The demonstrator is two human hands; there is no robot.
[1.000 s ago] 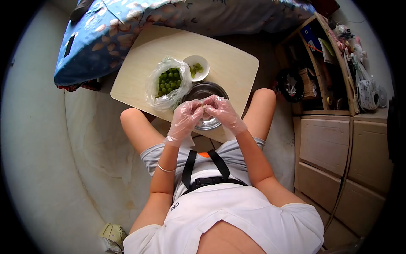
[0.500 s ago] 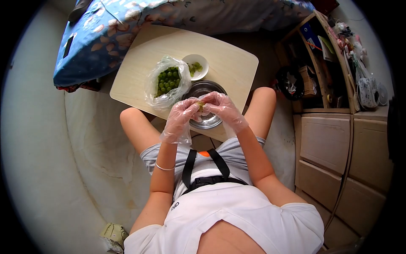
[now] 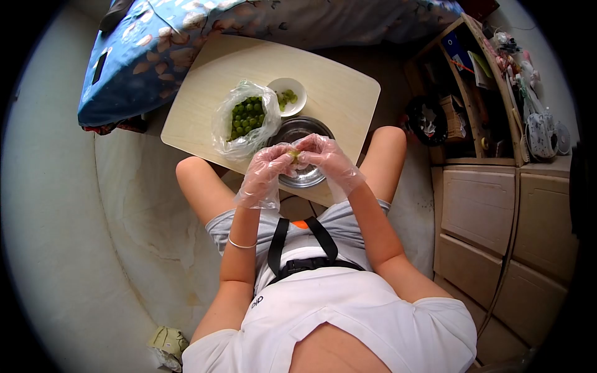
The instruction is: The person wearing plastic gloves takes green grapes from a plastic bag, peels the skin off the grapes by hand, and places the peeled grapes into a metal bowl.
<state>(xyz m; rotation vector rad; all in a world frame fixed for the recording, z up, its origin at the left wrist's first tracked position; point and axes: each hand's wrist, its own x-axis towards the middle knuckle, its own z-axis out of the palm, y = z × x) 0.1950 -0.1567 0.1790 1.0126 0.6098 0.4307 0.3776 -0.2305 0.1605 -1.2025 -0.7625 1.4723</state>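
Head view: from my remote post I look down on a counter [image 3: 342, 93] with rounded corners, at whose near edge two hands meet. The left hand [image 3: 264, 171] and the right hand [image 3: 326, 160], each in a thin, crinkled, see-through glove, are raised with fingertips together, pinching a small pale-green piece [image 3: 293, 155] over the metal basin [image 3: 306, 127]. I cannot tell which hand bears more of the grip.

Progress: I judge the work to be under way, with much remaining. Toward the left part of the near edge, the plastic bag [image 3: 272, 117] gapes open around a heap of whole green fruit [image 3: 247, 117], untouched by either hand. Farther in, toward the counter's middle, the white bowl [image 3: 282, 83] contains a modest cluster of lighter scraps [image 3: 286, 98], which I take as the portion already handled. The basin's contents are partly masked by the gloves, so I cannot assess them.

Materials and shapes: the fruit is round, smooth and faintly glossy; the scraps are irregular and look softer. The bag is translucent film, folded into loose ridges. The bowl is round, pale and matt; the basin, just beside the bag, is round, with reflective metal walls. The counter's surface is pale, with a faint wood-like grain.
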